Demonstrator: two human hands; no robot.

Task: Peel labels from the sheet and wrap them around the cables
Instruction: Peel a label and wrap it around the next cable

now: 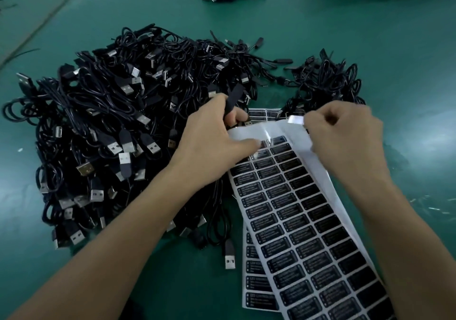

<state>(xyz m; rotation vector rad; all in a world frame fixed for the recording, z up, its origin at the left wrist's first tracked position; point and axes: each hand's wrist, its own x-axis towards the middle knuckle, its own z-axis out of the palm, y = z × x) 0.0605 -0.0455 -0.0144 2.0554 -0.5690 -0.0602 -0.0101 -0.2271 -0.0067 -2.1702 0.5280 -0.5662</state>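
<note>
Right hand (pixel 345 132) pinches a peeled label (pixel 296 119) just above the label sheet (pixel 308 221); at its 9 o'clock, left hand (pixel 217 134) grips one cable (pixel 232 102), long axis roughly 1-to-7, cable pile (pixel 111 122) farther at 9, so the label likely goes leftward.

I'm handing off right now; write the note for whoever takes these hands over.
Left hand: grips a black cable, finger pressing the label sheet.
Right hand: pinches a label lifted at the sheet's top.
Done: the sheet's top rows are bare.
To do: wrap this label on the held cable; many labels to go, plus a second sheet beneath. Cable pile lies left; which are labelled is unclear.
</note>
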